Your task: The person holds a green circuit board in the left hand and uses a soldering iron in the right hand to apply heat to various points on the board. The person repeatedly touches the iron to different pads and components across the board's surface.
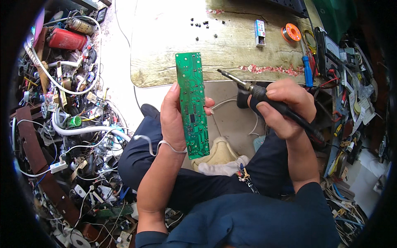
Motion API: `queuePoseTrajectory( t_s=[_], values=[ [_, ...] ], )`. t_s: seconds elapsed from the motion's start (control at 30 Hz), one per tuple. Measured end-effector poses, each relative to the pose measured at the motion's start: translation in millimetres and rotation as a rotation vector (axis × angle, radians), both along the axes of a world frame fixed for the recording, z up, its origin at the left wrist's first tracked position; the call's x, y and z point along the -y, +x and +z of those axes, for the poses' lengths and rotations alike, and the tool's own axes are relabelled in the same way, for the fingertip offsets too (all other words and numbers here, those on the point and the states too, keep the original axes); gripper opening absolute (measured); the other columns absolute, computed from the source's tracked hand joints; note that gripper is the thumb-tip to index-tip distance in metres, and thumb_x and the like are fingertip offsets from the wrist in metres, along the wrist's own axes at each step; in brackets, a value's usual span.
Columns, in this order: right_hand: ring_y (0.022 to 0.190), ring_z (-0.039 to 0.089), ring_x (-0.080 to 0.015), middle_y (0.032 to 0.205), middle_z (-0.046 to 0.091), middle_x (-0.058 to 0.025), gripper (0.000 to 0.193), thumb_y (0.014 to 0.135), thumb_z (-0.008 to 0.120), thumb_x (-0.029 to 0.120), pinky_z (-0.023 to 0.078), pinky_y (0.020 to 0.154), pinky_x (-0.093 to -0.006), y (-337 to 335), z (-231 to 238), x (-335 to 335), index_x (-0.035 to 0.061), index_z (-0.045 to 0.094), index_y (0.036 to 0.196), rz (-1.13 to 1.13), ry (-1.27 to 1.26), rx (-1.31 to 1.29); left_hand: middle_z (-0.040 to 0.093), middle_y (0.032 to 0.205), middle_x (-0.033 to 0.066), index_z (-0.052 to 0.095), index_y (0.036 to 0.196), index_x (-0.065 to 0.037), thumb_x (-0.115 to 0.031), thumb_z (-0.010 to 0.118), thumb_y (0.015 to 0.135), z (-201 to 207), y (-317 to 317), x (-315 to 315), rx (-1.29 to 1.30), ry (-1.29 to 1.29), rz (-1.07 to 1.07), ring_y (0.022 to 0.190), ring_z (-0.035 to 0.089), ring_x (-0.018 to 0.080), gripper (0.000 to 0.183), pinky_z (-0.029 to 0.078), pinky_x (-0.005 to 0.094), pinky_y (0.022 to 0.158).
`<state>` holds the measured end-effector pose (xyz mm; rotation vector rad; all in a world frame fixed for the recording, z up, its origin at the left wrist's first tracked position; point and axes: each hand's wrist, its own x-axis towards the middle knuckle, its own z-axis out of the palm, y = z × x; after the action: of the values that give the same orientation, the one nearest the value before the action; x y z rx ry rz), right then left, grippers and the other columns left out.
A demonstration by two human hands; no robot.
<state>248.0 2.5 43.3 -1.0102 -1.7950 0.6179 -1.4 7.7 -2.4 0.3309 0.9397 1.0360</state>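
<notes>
A long green circuit board stands nearly upright in my left hand, the thumb on its left edge and fingertips showing past its right edge. Small chips and solder points dot the board's visible side. My right hand is closed around the black handle of a soldering iron. The iron's tip points up and left, apart from the board. A white cable runs by my left wrist and reaches the board's lower end. Several small black parts lie on the wooden table beyond.
The wooden table holds a small blue-and-white box, an orange solder spool and a blue-handled screwdriver. Reddish flakes line its near edge. Tangled cables and electronic scrap fill the left side. A meter stands at the right.
</notes>
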Motion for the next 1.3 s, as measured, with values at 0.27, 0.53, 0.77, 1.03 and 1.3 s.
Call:
queuePoseTrajectory(
  t_s=[0.27,0.53,0.77,1.03,1.3],
  values=[
    [0.072,0.072,-0.0271,0.082,0.072,-0.0121,0.034,0.07,0.086,0.003,0.057,0.065,-0.0339,-14,-3,-3,0.0051,0.068,0.099,-0.006,0.039,0.023,0.071,0.084,0.0187,0.062,0.117,0.002,-0.045,0.04,0.107,-5,-1,0,0.094,-0.016,-0.016,0.065,0.069,0.0217,0.053,0.058,0.0304,0.059],
    [0.073,0.073,-0.027,0.084,0.072,-0.0124,0.033,0.072,0.086,0.003,0.057,0.065,-0.0339,-19,0,-6,0.0044,0.068,0.099,0.011,0.035,0.041,0.073,0.085,0.0201,0.062,0.115,-0.002,-0.046,0.039,0.106,-9,-5,1,0.119,0.013,-0.056,0.068,0.071,0.0212,0.051,0.06,0.0306,0.064],
    [0.076,0.073,-0.0276,0.086,0.073,-0.0124,0.032,0.073,0.086,0.004,0.058,0.067,-0.0344,-20,0,-6,0.0037,0.069,0.099,0.019,0.025,0.057,0.073,0.087,0.0198,0.062,0.115,-0.002,-0.046,0.038,0.107,-7,-5,2,0.103,0.033,-0.077,0.07,0.072,0.0212,0.051,0.06,0.0304,0.064],
    [0.076,0.074,-0.0277,0.087,0.073,-0.0124,0.031,0.073,0.086,0.004,0.058,0.068,-0.0344,-21,-1,-6,0.0032,0.069,0.099,0.021,0.005,0.056,0.071,0.085,0.0178,0.061,0.116,0.001,-0.045,0.038,0.107,-3,-1,3,0.051,0.003,-0.037,0.068,0.071,0.0215,0.052,0.059,0.029,0.06],
    [0.075,0.073,-0.0278,0.086,0.072,-0.0126,0.031,0.074,0.086,0.004,0.058,0.067,-0.0342,-20,0,-6,0.0036,0.069,0.1,0.023,-0.008,0.074,0.071,0.082,0.0189,0.061,0.117,0.003,-0.046,0.037,0.108,-1,3,3,0.032,-0.009,0.009,0.064,0.07,0.02,0.055,0.058,0.027,0.059]
  ],
)
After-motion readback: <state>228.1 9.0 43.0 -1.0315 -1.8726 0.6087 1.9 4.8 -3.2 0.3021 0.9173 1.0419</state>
